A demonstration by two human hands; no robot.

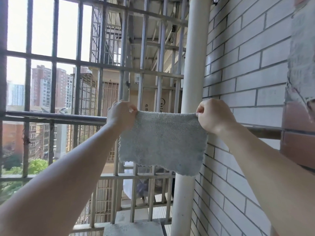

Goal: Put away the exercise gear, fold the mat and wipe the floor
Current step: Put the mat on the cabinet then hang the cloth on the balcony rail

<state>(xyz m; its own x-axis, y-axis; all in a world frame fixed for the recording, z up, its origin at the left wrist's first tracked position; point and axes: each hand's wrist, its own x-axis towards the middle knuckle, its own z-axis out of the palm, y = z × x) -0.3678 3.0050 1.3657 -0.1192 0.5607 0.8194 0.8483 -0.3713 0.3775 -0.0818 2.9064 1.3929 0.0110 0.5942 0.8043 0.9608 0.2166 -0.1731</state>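
Observation:
A pale grey-blue terry cloth [162,142] hangs spread flat in front of me at chest height. My left hand [121,114] pinches its upper left corner and my right hand [213,116] pinches its upper right corner, so the top edge is stretched taut between them. The cloth's top edge lies level with a dark horizontal rail [56,116] that runs behind it. No mat or exercise gear is in view.
Metal window bars [78,62] close off the balcony ahead and to the left. A white vertical pipe [194,65] stands just behind the cloth. A grey tiled wall [247,74] is on the right, with another cloth [301,57] hanging at the right edge.

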